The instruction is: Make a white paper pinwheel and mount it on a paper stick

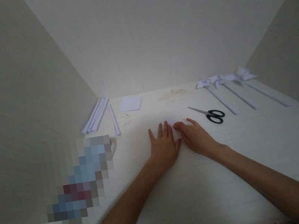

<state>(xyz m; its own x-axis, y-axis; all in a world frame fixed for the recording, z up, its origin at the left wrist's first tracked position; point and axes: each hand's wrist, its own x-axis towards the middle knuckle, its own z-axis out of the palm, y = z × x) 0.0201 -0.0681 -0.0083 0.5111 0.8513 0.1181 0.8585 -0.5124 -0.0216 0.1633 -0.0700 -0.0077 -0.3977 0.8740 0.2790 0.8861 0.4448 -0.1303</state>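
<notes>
My left hand lies flat on a small sheet of white paper, fingers stretched out and a little apart. It covers most of the sheet. Close against it, my right hand has its fingers bent and pressed together at the paper's right side. A small pale bit of paper shows by its fingertips. To the right of my right hand lies a pair of scissors with black handles, blades pointing away to the left.
A square of white paper lies at the back. Rolled paper tubes are bundled at the left, one tube apart. Several paper pinwheel-like pieces on sticks lie at the right. A blurred-out object stands front left. Walls enclose the table.
</notes>
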